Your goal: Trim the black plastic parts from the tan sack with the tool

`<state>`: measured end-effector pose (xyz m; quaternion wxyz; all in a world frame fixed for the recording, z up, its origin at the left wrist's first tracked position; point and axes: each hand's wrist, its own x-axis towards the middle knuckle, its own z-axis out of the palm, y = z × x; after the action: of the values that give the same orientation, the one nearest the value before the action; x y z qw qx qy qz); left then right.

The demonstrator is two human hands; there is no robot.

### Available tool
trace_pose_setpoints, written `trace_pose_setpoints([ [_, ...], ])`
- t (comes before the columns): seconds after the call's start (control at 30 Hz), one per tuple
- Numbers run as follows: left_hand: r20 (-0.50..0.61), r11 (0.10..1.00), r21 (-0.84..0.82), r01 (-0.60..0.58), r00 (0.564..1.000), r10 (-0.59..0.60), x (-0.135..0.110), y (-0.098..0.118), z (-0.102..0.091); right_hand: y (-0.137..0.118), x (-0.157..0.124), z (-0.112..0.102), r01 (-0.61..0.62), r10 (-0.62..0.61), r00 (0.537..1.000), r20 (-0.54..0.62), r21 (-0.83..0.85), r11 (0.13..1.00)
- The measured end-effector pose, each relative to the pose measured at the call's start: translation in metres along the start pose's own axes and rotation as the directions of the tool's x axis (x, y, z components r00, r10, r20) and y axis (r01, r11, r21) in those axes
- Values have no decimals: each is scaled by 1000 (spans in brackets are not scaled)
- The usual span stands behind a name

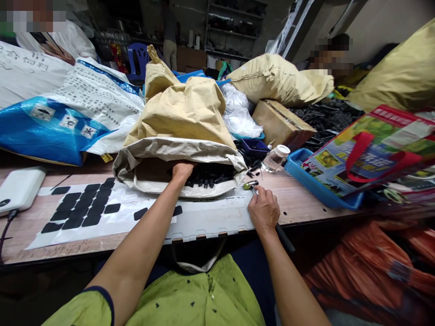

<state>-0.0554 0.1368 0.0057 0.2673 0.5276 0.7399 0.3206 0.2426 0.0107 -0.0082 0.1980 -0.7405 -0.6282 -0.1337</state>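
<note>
My left hand (183, 171) reaches into the open mouth of a tan sack (183, 108) with a folded-back whitish rim. Its fingers are hidden inside, beside a heap of black plastic parts (211, 179). On the table edge to the right, my right hand (265, 209) is closed around a small hammer (250, 184). The hammer's head has a yellow-green end and points away from me, while its black handle sticks out below the hand. A grey-white board (210, 222) lies under the sack's front, in front of me.
White sheets with black rounded stickers (78, 206) and a white box with a cable (21, 190) lie left. Blue-and-white sacks (84, 99) stand behind them. To the right are a clear jar (276, 158), a blue basket (319, 181), a carton (282, 127) and a colourful bag (370, 149).
</note>
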Motion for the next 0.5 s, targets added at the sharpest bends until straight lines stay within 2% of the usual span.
trace_pose_setpoints([
  [0.13,-76,993,-105,54,995,-63,-18,-10,-8,-1,0,-1,0,1,1000,-5,5,1000],
  [0.27,-101,973,-230,-10,995,-14,-21,-17,-11,-1,0,-1,-2,2,1000,-3,10,1000],
  [0.37,-180,928,-371,-45,983,-24,-24,-17,-13,-2,0,-1,-6,6,1000,1,7,1000],
  [0.43,-234,903,-425,-69,972,-36,-36,-14,-17,-2,0,-1,-8,8,1000,-2,4,1000],
  [0.5,-250,876,-470,-111,968,-11,-60,-8,-23,-1,0,0,-6,6,1000,-7,3,1000],
])
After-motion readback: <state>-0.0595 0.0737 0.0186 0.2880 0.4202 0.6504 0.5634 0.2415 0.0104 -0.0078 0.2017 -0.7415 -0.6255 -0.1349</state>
